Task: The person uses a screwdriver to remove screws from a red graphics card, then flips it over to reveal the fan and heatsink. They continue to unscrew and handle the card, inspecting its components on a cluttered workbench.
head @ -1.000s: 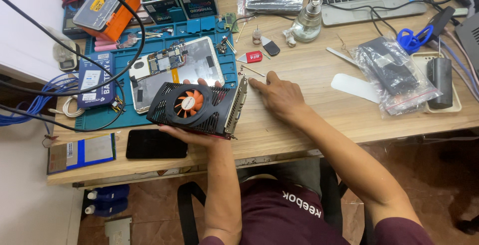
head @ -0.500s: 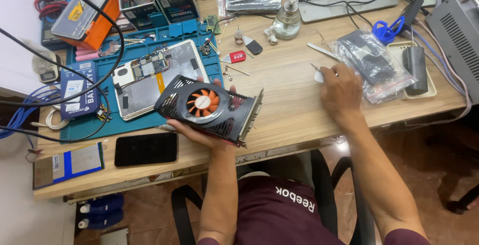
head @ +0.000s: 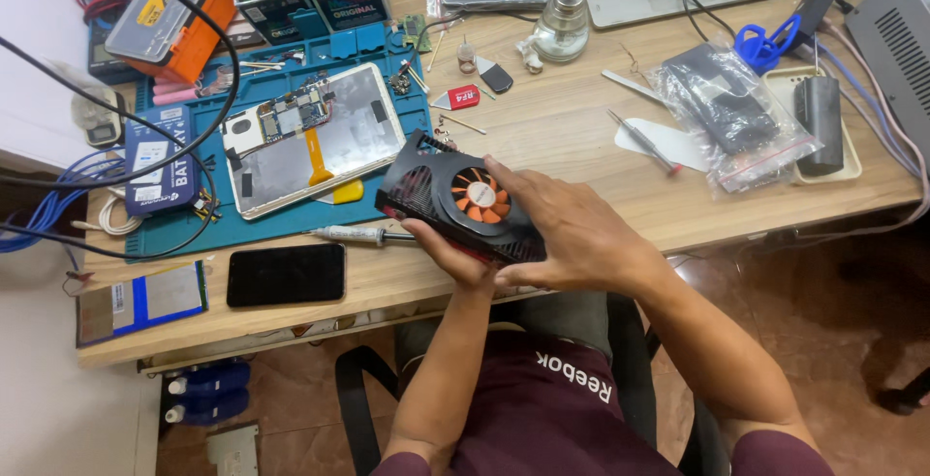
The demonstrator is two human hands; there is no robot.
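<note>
1. The right hand (head: 572, 234) has come back from the far right of the desk, where it was resting half a second ago, and is now lying across the graphics card (head: 455, 200).
2. The left hand (head: 460, 261) is supporting the card from beneath, its fingers curling up around the near edge.
3. The right fingers are spreading over the card's right half, closing on it, with the fingertips reaching just beside the orange fan (head: 478, 196).
4. The card is being held tilted above the near edge of the wooden desk (head: 581, 137), between both hands.
5. A soldering iron (head: 360, 235) is lying just left of the left fingers.
6. A black phone (head: 287, 275) is sitting further left.
7. Beyond the fingers, an opened tablet (head: 310, 137) is resting on a blue work mat (head: 387, 69).
</note>
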